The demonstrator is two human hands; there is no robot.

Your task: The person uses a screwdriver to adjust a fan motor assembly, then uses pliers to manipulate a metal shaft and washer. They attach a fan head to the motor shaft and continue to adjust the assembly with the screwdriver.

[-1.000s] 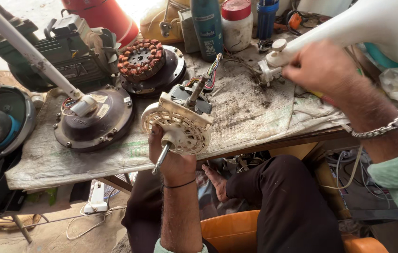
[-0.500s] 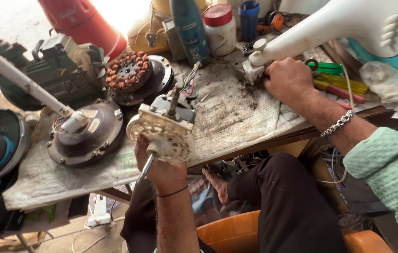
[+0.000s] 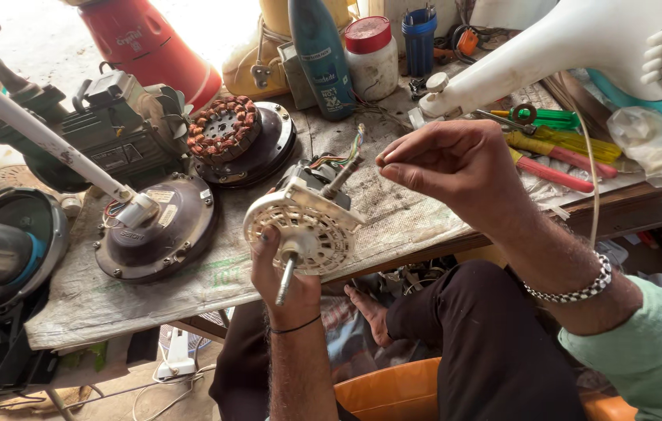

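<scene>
My left hand (image 3: 288,274) grips a white perforated fan motor (image 3: 305,226) from below and holds it over the near edge of the workbench (image 3: 191,284). The motor's steel shaft points down towards me. A second shaft and coloured wires (image 3: 350,156) stick up from its far side. My right hand (image 3: 456,168) hovers just right of those wires, apart from the motor. Its thumb and forefinger are pinched together on something too small to make out.
On the bench are a dark ceiling-fan motor (image 3: 155,230) with a white rod, a copper-wound stator (image 3: 226,129), a black motor (image 3: 120,129), a blue bottle (image 3: 319,54), a red-lidded jar (image 3: 370,54), a white fan stand (image 3: 565,47) and screwdrivers (image 3: 557,148). My knees are under the edge.
My right hand has left the base of the white fan stand and come back towards the motor with its fingertips pinched. My left hand has tilted the motor slightly.
</scene>
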